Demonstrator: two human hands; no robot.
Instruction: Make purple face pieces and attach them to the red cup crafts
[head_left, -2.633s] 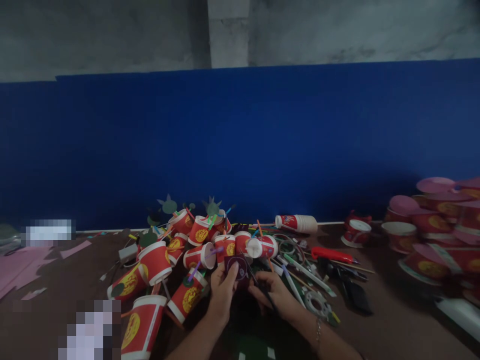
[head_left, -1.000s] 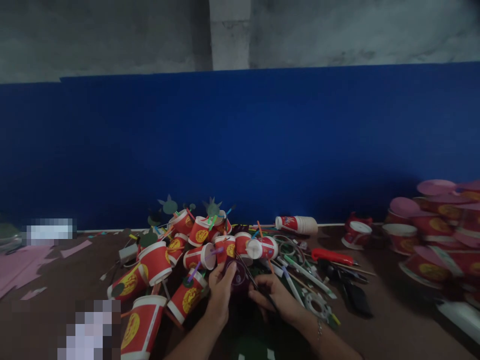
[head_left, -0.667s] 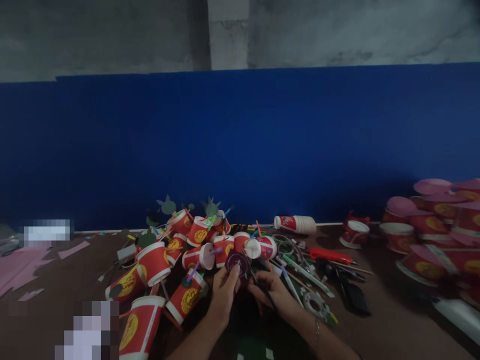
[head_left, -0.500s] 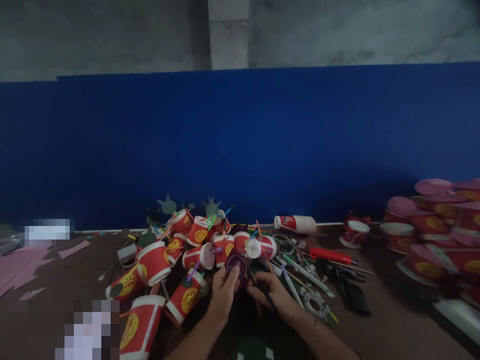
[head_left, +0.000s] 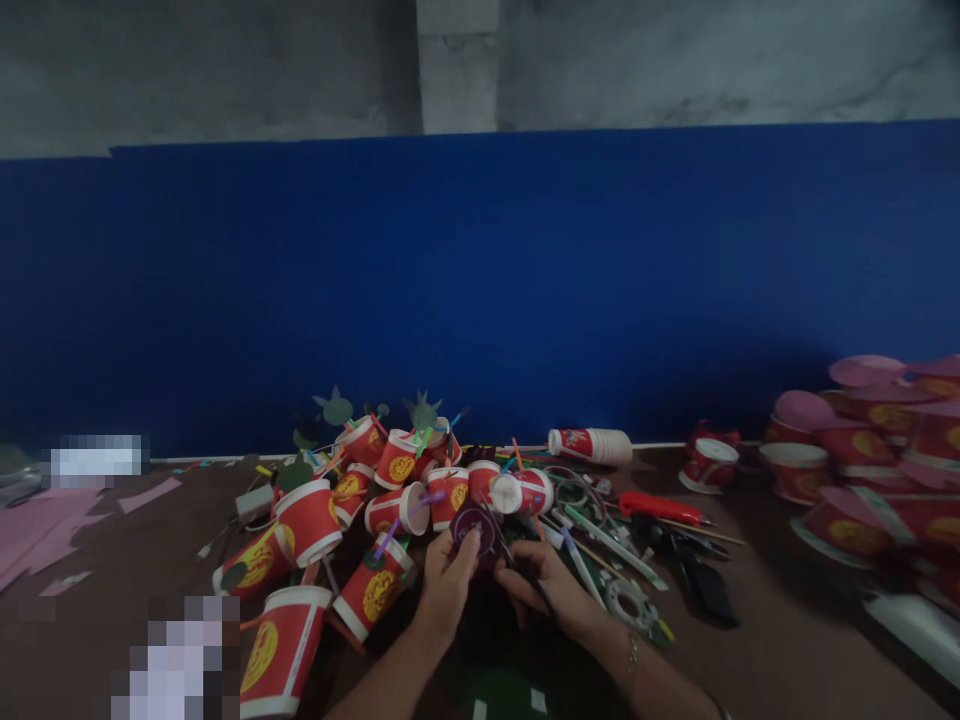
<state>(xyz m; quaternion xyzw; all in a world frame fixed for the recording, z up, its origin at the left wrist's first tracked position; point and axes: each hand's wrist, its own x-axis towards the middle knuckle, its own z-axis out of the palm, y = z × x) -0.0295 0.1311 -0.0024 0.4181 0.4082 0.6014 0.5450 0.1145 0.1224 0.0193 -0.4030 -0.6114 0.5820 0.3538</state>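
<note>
Purple card (head_left: pixel 484 528), pinched by the left hand (head_left: pixel 448 582), lies at ten o'clock from the right hand (head_left: pixel 551 578), which grips scissors (head_left: pixel 506 553) pointing toward eleven.

I have red cups (head_left: pixel 306 522) barring the left hand (head_left: pixel 450 570) from nine round to twelve o'clock, with straws jutting among them. For the right hand (head_left: pixel 544 585), loose strips (head_left: pixel 616 547) and a red tool (head_left: pixel 660 508) clutter two to three, a black object (head_left: pixel 709 590) farther out at three. Past it I could cross brown tabletop (head_left: pixel 795 640), up to the pink-topped cups (head_left: pixel 862 445). The blue wall (head_left: pixel 480 280) closes twelve.
</note>
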